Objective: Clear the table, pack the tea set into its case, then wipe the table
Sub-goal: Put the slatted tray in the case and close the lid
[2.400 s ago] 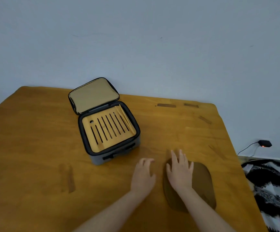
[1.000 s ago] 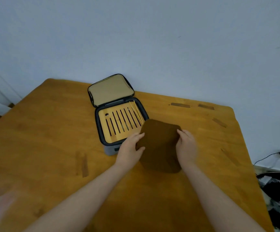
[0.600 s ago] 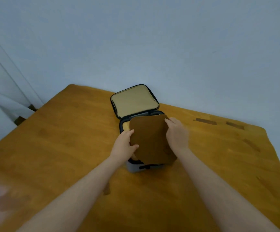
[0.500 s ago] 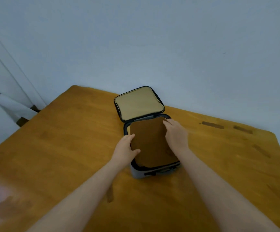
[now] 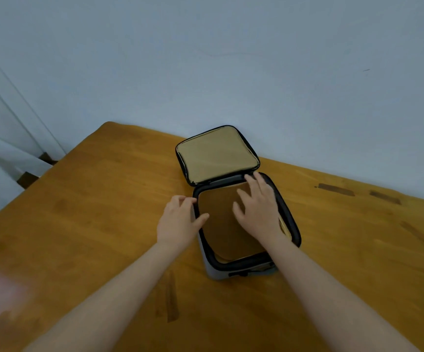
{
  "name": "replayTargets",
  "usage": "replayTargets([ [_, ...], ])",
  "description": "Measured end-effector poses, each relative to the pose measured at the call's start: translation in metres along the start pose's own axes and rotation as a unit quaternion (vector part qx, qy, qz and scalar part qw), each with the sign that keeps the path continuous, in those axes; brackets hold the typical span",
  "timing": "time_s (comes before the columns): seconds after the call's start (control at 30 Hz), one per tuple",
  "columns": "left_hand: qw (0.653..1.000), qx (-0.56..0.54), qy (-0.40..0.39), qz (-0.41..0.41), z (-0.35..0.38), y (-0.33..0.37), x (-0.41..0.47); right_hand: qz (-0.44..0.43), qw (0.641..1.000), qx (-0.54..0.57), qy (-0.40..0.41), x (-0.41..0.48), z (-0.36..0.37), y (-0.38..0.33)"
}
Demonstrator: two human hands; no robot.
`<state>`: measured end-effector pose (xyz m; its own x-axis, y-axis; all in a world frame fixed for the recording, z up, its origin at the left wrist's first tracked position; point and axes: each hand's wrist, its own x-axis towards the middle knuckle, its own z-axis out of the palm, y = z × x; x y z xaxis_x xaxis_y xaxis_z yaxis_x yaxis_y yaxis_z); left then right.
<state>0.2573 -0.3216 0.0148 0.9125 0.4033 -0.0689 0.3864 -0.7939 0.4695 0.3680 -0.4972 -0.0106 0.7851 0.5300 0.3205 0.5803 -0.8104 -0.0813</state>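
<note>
While right hand (image 5: 256, 212) presses spread on mat (image 5: 221, 232) and left hand (image 5: 177, 222) rests loosely curled at case (image 5: 292, 224) rim, skewed mat may block lid (image 5: 218, 153).

Right hand (image 5: 257, 212) flat on brown mat (image 5: 227, 229) in open case (image 5: 293, 224), left hand (image 5: 177, 222) at rim

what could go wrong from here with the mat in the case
1. The brown mat lies off-centre: tray shows along its near and right edges, so a push from the right hand may bunch it.
2. Its left edge meets the case rim by the left hand; closing the lid could pinch it there.
</note>
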Motion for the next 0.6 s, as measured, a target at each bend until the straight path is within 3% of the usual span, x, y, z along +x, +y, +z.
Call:
replayTargets([
  [0.07, 0.995, -0.080, -0.023, -0.056, 0.000, -0.004, 0.016, 0.006, 0.995, 0.027, -0.094, -0.011, 0.002, -0.022],
  [0.13, 0.991, -0.090, -0.051, -0.086, 0.002, -0.008, 0.034, 0.031, 0.984, 0.054, -0.165, -0.021, 0.009, -0.037],
  [0.27, 0.979, -0.130, -0.109, -0.117, 0.003, -0.004, 0.066, 0.038, 0.982, 0.031, -0.182, -0.030, 0.015, -0.043],
  [0.37, 0.930, -0.297, -0.089, -0.197, 0.002, 0.010, 0.087, 0.037, 0.983, 0.018, -0.181, -0.030, 0.017, -0.043],
  [0.5, 0.811, -0.502, -0.017, -0.299, 0.002, 0.013, 0.107, 0.040, 0.985, 0.009, -0.167, -0.031, 0.020, -0.045],
  [0.6, 0.794, -0.538, 0.026, -0.282, 0.000, 0.014, 0.111, 0.040, 0.983, 0.005, -0.179, -0.030, 0.018, -0.045],
])
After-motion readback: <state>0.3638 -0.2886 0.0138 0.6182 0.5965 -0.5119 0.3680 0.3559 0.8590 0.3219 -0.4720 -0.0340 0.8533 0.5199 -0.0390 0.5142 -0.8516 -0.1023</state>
